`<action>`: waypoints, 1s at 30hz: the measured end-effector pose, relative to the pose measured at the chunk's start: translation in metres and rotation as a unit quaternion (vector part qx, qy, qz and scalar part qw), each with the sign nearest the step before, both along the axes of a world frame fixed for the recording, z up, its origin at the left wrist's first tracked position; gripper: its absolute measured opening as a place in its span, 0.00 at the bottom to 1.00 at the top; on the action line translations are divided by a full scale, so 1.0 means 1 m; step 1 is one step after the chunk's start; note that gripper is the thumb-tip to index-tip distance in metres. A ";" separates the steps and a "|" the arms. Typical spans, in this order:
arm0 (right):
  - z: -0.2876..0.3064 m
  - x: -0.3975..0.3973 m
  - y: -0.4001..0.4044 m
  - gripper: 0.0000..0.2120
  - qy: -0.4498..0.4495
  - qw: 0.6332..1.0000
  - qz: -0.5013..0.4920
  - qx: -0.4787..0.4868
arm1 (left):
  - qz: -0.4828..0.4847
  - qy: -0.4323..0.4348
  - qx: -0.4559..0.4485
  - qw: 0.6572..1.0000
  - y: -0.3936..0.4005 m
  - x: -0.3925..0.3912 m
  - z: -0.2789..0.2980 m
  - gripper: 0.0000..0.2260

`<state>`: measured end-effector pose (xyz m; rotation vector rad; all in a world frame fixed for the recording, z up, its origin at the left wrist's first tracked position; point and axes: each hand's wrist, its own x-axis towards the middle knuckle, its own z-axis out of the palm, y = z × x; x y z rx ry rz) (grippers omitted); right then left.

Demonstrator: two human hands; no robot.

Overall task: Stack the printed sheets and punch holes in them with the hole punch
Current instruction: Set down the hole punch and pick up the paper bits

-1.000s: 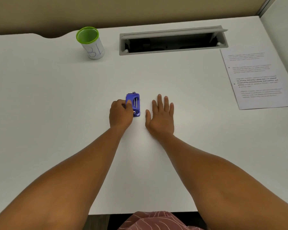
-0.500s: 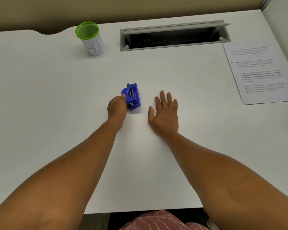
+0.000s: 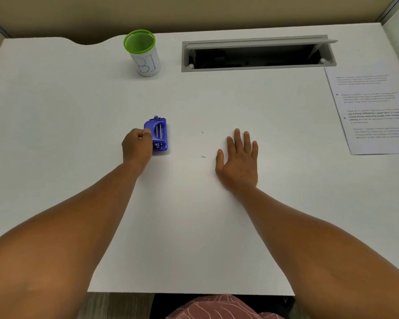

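White laminate bench (image 3: 55,125), walled by beige partitions, with open grey cable tray (image 3: 258,54) recessed at rear.

Left hand (image 3: 136,146): grip curled on left flank of small blue plastic hole punch (image 3: 158,135); punch resting on bench surface, underside mechanism apparently uppermost, well left of centre line.

Right hand (image 3: 238,161): flat on bench, fingers straight and slightly spread, nothing held. White-on-white hides any sheet edge beneath palm; cannot tell whether blank-side paper lies there.

Two small white specks (image 3: 202,144) between punch and right hand; either punched holes or loose chads, cannot tell which.

Printed white paper sheet (image 3: 373,111): far right of bench, text side up, partly cut by frame edge, well apart from both hands. Count of sheets in that pile not discernible.

White cup with green rim and blue handwritten letters (image 3: 144,54): rear left, upright, uninvolved.

Step in hand, as judged: punch being withdrawn or repositioned between punching passes.

Next move, as judged: fetch remaining printed sheet from right, square edges, feed margin fully into punch slot, press firmly.
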<state>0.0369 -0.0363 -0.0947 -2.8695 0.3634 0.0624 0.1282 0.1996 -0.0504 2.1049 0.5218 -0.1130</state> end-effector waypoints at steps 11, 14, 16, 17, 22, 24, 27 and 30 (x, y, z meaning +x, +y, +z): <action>-0.002 0.002 0.000 0.31 -0.004 1.000 -0.005 -0.002 | -0.011 0.012 0.103 0.995 0.055 0.011 0.005 0.09; -0.002 0.002 0.000 0.31 -0.003 1.000 -0.005 -0.004 | -0.015 0.020 0.114 0.993 0.063 0.012 0.003 0.09; -0.001 0.002 0.000 0.31 0.001 1.000 -0.005 -0.004 | -0.020 0.027 0.116 0.993 0.065 0.012 0.002 0.09; -0.001 0.002 0.000 0.31 0.002 1.000 -0.005 -0.004 | -0.023 0.030 0.116 0.993 0.065 0.011 0.001 0.09; -0.001 0.001 0.000 0.31 -0.001 1.000 -0.004 -0.002 | -0.017 0.039 0.094 0.995 0.066 0.010 0.000 0.07; -0.001 0.001 0.000 0.31 -0.003 1.000 -0.004 -0.001 | -0.001 0.036 0.088 0.995 0.066 0.009 0.001 0.09; -0.002 0.002 -0.002 0.30 -0.013 1.000 -0.009 0.005 | 0.026 -0.038 0.180 0.983 0.062 0.004 0.004 0.15; -0.004 0.005 -0.002 0.29 -0.025 1.000 -0.014 0.009 | -0.015 -0.154 0.241 0.958 0.047 0.000 0.007 0.12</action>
